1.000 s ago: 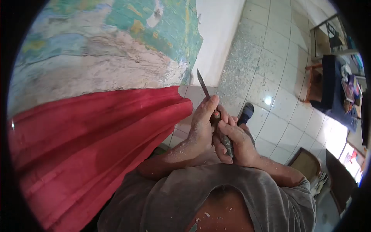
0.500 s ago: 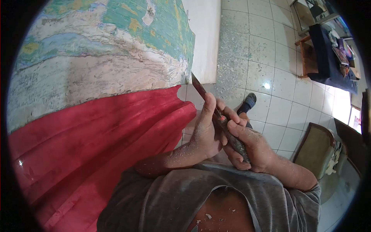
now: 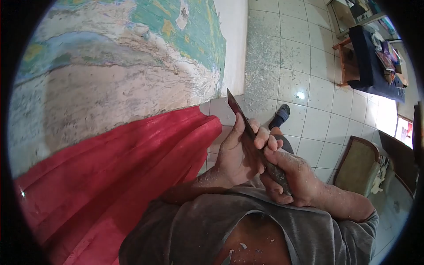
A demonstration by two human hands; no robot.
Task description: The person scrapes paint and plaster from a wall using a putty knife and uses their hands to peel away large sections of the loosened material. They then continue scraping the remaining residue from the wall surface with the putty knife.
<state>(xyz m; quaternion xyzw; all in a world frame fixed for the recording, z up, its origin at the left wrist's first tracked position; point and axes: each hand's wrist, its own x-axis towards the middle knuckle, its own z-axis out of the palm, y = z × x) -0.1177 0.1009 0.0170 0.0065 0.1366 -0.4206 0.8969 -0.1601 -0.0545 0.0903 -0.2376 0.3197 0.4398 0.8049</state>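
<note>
A long tool with a narrow, pointed dark blade (image 3: 234, 104) and a thick, worn handle (image 3: 277, 176) lies diagonally across both hands. My right hand (image 3: 289, 170) is wrapped round the handle. My left hand (image 3: 236, 154) supports the blade's lower part, its thumb along one side and fingers behind, partly hidden. Pale dust and chips stick to both hands and forearms. The blade tip is just off the corner of a painted panel (image 3: 176, 48), whose green and blue paint is rough and flaking above a bare, scratched, pale strip.
Red cloth (image 3: 132, 163) hangs below the panel. Chips litter the tiled floor (image 3: 304, 79). One sandalled foot (image 3: 281, 115) stands there. At the right are a dark-draped table (image 3: 369, 66) with items on it and a cushioned chair (image 3: 357, 168).
The blade tip has moved away from the panel's edge, slightly right and down. Both hands have shifted a little, and the right fingers sit differently around the tool. The view has shifted slightly.
</note>
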